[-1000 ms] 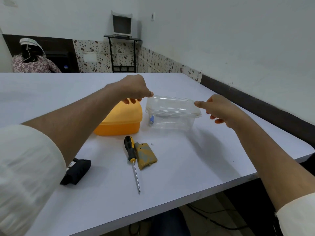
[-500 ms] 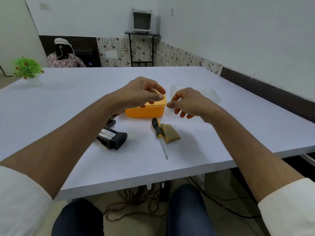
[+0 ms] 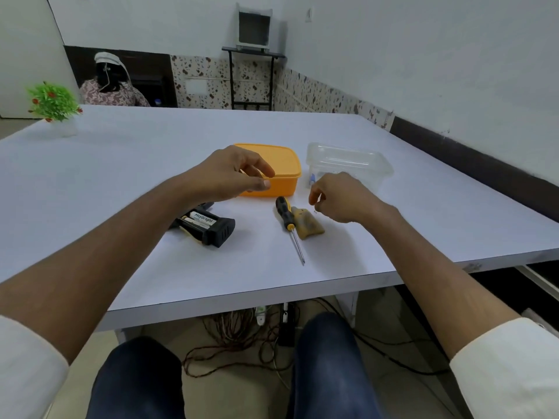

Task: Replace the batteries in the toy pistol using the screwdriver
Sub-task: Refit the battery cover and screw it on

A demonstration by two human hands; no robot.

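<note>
The black toy pistol (image 3: pixel 208 226) lies on the white table (image 3: pixel 121 164) with its battery bay open and white batteries showing inside. A screwdriver (image 3: pixel 287 220) with a black and yellow handle lies to its right, tip pointing towards me. Touching the screwdriver's right side is the yellowish battery cover (image 3: pixel 310 228). My left hand (image 3: pixel 230 175) hovers above the pistol's far end, in front of an orange box, fingers loosely apart and holding nothing. My right hand (image 3: pixel 337 196) hovers just right of the cover, fingers curled in, with nothing visible in them. A tiny speck, perhaps a screw (image 3: pixel 316 210), sits under its fingertips.
An orange lidded box (image 3: pixel 281 161) and a clear lidded plastic container (image 3: pixel 348 160) stand side by side behind my hands. A small potted plant (image 3: pixel 53 102) is at the far left corner. A person sits beyond the table. Cables lie on the floor under the near edge.
Both hands have left the clear container and drawn back towards me, the left over the pistol, the right beside the cover. The camera has tilted down.
</note>
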